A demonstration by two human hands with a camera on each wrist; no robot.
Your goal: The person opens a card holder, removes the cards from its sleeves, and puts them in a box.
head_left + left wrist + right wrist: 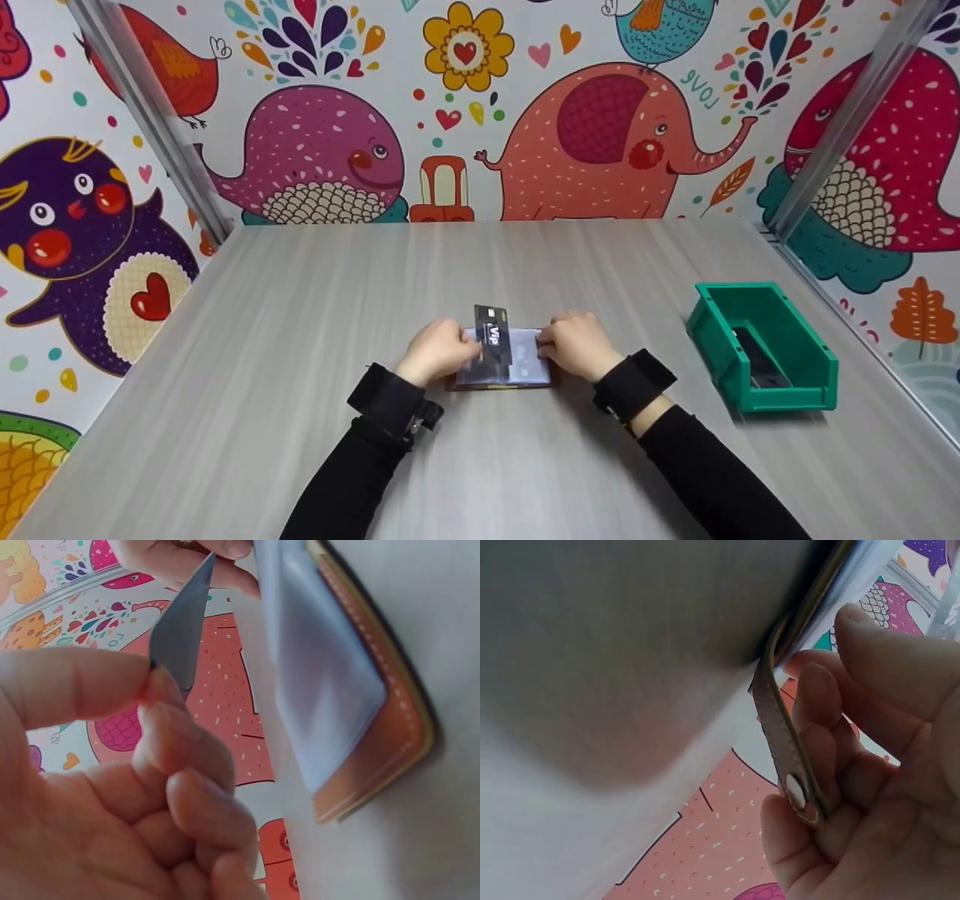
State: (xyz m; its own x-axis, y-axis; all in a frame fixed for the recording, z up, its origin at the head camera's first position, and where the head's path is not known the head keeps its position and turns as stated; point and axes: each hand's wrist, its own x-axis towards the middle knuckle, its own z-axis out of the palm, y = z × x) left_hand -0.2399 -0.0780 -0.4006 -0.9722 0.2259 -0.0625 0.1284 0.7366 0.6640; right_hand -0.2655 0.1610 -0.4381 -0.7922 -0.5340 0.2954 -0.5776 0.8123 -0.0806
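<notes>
A black card marked "Vip" (492, 335) stands up over the open card holder (405, 765), which lies on the table. My left hand (436, 351) pinches the card's left edge between thumb and forefinger. Clear plastic sleeves (529, 361) cover the holder's brown, stitched leather. At the holder's right side, my right hand (581, 345) pinches the sleeves at the edge with thumb and forefinger. A leather strap with a metal snap (796, 791) hangs from the holder against the right hand's curled fingers.
A green plastic bin (802, 349) stands to the right on the table (300, 315), with a dark flat object (759, 360) inside it. Walls printed with cartoon animals enclose the back and sides. Black bands wrap both wrists.
</notes>
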